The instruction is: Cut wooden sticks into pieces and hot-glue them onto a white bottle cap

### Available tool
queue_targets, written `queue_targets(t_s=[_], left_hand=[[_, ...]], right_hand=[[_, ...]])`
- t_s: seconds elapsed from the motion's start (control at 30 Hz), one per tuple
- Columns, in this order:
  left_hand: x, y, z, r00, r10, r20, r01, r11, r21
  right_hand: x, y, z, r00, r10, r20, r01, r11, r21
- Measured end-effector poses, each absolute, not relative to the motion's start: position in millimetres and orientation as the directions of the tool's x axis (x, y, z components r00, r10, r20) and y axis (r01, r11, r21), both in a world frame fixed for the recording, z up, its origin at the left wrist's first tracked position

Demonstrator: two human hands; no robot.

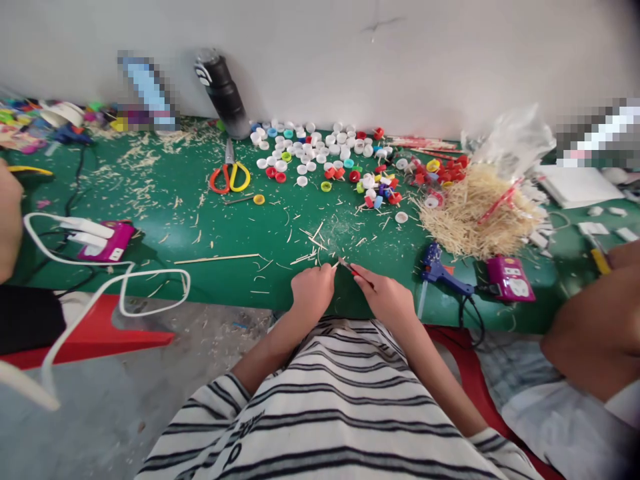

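Note:
Near the table's front edge my left hand (314, 291) is closed on a thin wooden stick (336, 264), whose short pale tip shows past the fingers. My right hand (389, 297) grips a small knife (346, 265) with a red and dark handle, its blade pointing left at the stick's tip. Just beyond both hands lie several short cut pieces of stick (314, 243) and fine shavings. A longer wooden stick (217, 259) rests on the green table (235, 230) to the left.
Scissors (229, 175), a black bottle (223, 93) and many bottle caps (330, 143) are towards the wall. Right are a heap of pale sticks (480, 210), a blue glue gun (443, 271) and a purple power block (510, 279). A white cable (150, 272) crosses the left edge. People sit both sides.

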State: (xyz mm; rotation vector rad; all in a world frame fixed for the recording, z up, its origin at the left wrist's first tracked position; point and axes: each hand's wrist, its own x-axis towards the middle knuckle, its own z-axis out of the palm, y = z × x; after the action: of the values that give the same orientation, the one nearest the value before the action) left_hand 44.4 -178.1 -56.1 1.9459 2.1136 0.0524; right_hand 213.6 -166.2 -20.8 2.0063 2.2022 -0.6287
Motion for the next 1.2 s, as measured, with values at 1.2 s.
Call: queue_targets(t_s=[1.2], left_hand=[[44.0,-177.6,-58.8,-0.067,0.983,-0.172,0.973,0.102,0.206]], right_hand=[[221.5,-157.6,-22.3,-0.141,0.941,-0.308,0.972,0.073,-0.223]])
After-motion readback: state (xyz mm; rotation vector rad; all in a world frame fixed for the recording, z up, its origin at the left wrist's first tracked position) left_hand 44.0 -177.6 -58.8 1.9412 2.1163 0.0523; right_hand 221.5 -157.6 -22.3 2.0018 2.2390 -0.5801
